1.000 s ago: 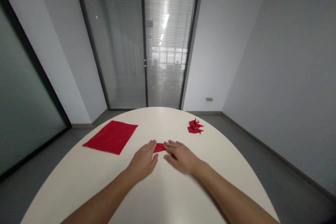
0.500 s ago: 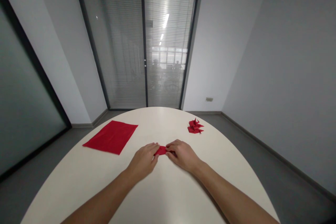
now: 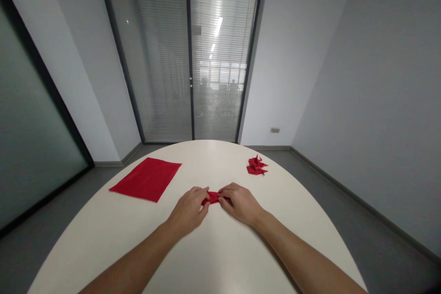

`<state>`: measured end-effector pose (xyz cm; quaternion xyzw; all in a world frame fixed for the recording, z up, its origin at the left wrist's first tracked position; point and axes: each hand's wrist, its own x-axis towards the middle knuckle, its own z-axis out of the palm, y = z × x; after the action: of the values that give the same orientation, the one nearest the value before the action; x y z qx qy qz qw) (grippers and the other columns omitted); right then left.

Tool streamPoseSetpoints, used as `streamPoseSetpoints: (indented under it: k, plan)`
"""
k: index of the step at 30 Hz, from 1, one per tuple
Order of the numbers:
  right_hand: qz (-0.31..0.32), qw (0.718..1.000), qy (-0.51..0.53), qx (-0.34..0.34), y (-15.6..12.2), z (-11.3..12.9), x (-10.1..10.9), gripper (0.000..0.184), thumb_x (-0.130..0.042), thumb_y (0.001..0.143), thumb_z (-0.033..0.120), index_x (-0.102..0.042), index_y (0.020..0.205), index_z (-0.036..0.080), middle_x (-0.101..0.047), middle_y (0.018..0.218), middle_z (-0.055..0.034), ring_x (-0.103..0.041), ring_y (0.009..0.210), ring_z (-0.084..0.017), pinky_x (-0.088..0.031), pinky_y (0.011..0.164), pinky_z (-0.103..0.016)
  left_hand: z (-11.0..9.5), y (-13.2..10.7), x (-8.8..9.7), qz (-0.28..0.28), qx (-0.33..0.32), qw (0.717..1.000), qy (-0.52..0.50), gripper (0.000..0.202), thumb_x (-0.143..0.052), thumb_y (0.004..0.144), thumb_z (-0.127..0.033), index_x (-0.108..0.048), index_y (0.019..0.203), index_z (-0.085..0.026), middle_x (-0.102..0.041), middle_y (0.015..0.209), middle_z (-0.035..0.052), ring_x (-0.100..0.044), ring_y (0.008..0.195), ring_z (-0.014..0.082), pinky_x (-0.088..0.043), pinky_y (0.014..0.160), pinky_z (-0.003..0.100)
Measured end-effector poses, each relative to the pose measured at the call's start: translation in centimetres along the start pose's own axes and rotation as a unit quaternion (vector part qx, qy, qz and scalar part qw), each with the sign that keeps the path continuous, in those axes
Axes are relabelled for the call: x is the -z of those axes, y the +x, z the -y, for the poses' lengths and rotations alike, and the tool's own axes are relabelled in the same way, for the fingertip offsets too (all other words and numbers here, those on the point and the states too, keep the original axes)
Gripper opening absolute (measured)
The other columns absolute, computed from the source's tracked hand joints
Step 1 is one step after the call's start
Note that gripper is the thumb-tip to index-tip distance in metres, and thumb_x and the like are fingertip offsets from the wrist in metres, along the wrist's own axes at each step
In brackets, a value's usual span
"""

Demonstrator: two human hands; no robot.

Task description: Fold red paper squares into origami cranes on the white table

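A small folded piece of red paper (image 3: pixel 213 198) lies low over the middle of the table, between my two hands. My left hand (image 3: pixel 190 206) grips its left end, thumb on the near side and fingers on the far side. Its right end is pinched by my right hand (image 3: pixel 238 201), with the fingers curled over it. Both ends of the paper are hidden under the fingers, so its full shape does not show.
The round white table (image 3: pixel 206 257) fills the lower view. A flat red paper sheet (image 3: pixel 146 179) lies on its left side. Several folded red paper cranes (image 3: pixel 256 166) sit bunched at the back right. Beyond stands a glass door with blinds (image 3: pixel 165 69).
My left fingers have shifted slightly on the paper's left end, and a crease or flap now shows on it. My right hand has hardly moved.
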<state>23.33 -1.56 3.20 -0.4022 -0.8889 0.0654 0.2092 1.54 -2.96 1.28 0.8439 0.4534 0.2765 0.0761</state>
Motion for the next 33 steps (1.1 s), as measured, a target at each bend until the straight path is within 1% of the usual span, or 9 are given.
streamPoseSetpoints:
  k: [5, 8, 14, 19, 23, 29, 33]
  plan:
    - [-0.016, 0.999, 0.040, -0.031, 0.09, -0.18, -0.03, 0.021, -0.051, 0.097, 0.021, -0.072, 0.100, 0.021, -0.074, 0.096, -0.0049, -0.063, 0.095, -0.020, -0.048, 0.085, -0.030, -0.32, 0.30, 0.28, -0.006, -0.013, 1.000, -0.012, 0.017, -0.051, 0.090, -0.013, -0.064, 0.097, -0.022, -0.069, 0.108, 0.0066, -0.060, 0.105, 0.0231, -0.051, 0.093, 0.039]
    - [-0.015, 0.998, 0.057, -0.024, 0.25, -0.23, -0.08, 0.021, -0.050, 0.097, 0.018, -0.071, 0.098, 0.021, -0.074, 0.095, -0.0047, -0.064, 0.094, -0.020, -0.047, 0.085, -0.031, -0.36, 0.45, 0.30, -0.010, -0.028, 1.000, -0.010, 0.017, -0.051, 0.090, -0.012, -0.063, 0.096, -0.022, -0.069, 0.106, 0.0061, -0.059, 0.105, 0.0233, -0.051, 0.093, 0.040]
    - [-0.032, 0.996, 0.081, -0.004, 0.46, -0.45, -0.21, 0.019, -0.052, 0.096, 0.016, -0.070, 0.097, 0.020, -0.073, 0.096, -0.0044, -0.064, 0.092, -0.019, -0.046, 0.087, -0.032, -0.29, 0.54, 0.25, -0.018, -0.042, 0.999, -0.007, 0.018, -0.051, 0.090, -0.011, -0.062, 0.100, -0.022, -0.066, 0.107, 0.0061, -0.057, 0.105, 0.0232, -0.051, 0.093, 0.040]
    - [-0.033, 0.997, 0.073, 0.008, 0.33, -0.73, -0.54, 0.020, -0.050, 0.097, 0.017, -0.070, 0.099, 0.020, -0.073, 0.101, -0.0056, -0.063, 0.095, -0.020, -0.046, 0.089, -0.033, -0.23, 0.50, 0.23, -0.022, -0.049, 0.999, 0.001, 0.021, -0.052, 0.090, -0.012, -0.065, 0.101, -0.023, -0.066, 0.114, 0.0067, -0.056, 0.110, 0.0236, -0.051, 0.097, 0.041]
    - [-0.032, 0.997, 0.063, 0.021, 0.37, -0.85, -0.72, 0.021, -0.050, 0.097, 0.016, -0.070, 0.100, 0.020, -0.071, 0.102, -0.0063, -0.063, 0.096, -0.020, -0.047, 0.090, -0.034, -0.12, 0.55, 0.14, -0.019, -0.058, 0.998, 0.003, 0.025, -0.049, 0.092, -0.013, -0.068, 0.104, -0.023, -0.067, 0.114, 0.0067, -0.056, 0.110, 0.0236, -0.051, 0.098, 0.042]
    - [-0.010, 0.998, 0.046, 0.039, 0.36, -0.65, -0.54, 0.020, -0.050, 0.096, 0.013, -0.069, 0.099, 0.020, -0.070, 0.098, -0.0058, -0.061, 0.093, -0.019, -0.047, 0.087, -0.032, -0.20, 0.60, 0.14, -0.009, -0.067, 0.998, 0.011, 0.029, -0.045, 0.094, -0.011, -0.068, 0.108, -0.023, -0.064, 0.111, 0.0064, -0.058, 0.105, 0.0219, -0.051, 0.094, 0.039]
    - [-0.009, 0.998, 0.047, 0.035, 0.15, -0.45, -0.51, 0.020, -0.049, 0.097, 0.014, -0.068, 0.102, 0.021, -0.070, 0.097, -0.0045, -0.062, 0.092, -0.019, -0.047, 0.085, -0.031, -0.35, 0.36, 0.30, 0.004, -0.052, 0.999, 0.009, 0.027, -0.045, 0.093, -0.010, -0.063, 0.109, -0.023, -0.064, 0.108, 0.0049, -0.060, 0.099, 0.0202, -0.051, 0.089, 0.035]
